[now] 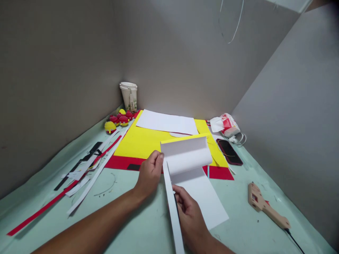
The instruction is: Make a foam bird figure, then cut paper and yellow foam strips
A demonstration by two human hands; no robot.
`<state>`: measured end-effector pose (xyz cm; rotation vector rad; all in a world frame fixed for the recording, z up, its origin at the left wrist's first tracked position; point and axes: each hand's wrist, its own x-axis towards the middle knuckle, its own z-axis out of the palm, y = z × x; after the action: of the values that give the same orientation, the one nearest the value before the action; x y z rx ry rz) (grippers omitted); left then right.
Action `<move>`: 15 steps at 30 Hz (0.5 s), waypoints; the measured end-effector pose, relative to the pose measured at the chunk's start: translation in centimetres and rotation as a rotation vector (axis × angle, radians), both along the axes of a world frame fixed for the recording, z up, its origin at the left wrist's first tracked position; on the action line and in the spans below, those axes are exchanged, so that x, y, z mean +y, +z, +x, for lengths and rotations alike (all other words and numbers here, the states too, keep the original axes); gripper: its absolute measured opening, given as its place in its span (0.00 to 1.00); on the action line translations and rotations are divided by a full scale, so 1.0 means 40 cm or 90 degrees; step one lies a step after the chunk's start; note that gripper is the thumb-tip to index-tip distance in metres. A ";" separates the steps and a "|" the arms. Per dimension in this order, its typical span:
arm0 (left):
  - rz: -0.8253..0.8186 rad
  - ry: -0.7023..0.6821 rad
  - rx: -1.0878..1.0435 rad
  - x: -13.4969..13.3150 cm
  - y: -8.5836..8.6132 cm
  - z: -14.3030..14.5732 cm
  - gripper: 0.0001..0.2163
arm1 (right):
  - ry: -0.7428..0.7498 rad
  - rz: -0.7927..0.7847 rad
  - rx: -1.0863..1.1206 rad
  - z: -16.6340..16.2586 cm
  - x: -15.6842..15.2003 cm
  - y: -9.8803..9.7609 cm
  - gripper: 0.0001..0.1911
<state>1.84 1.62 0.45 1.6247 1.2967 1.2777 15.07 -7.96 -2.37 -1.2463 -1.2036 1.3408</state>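
A narrow white strip [173, 211] is stretched nearest the camera, beside a curled white sheet [188, 158] above the pale green table [132, 225]. The sheet is pinched by the left hand [149, 173]; a dark tool [176, 203], mostly hidden, is gripped by the right hand [189, 210]. The table is bordered by grey walls [172, 63]; at its back, yellow card [143, 141] is laid over red card [119, 163].

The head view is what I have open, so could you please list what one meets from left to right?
Red strip, white cups, left hand, right hand, phone, glue gun.
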 end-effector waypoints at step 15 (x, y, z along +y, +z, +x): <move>-0.007 0.007 0.000 -0.002 0.003 0.003 0.15 | 0.013 0.016 0.004 0.005 0.000 -0.001 0.17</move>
<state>1.94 1.53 0.58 1.6121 1.3124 1.2750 15.26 -7.95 -2.40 -1.2145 -1.2286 1.3399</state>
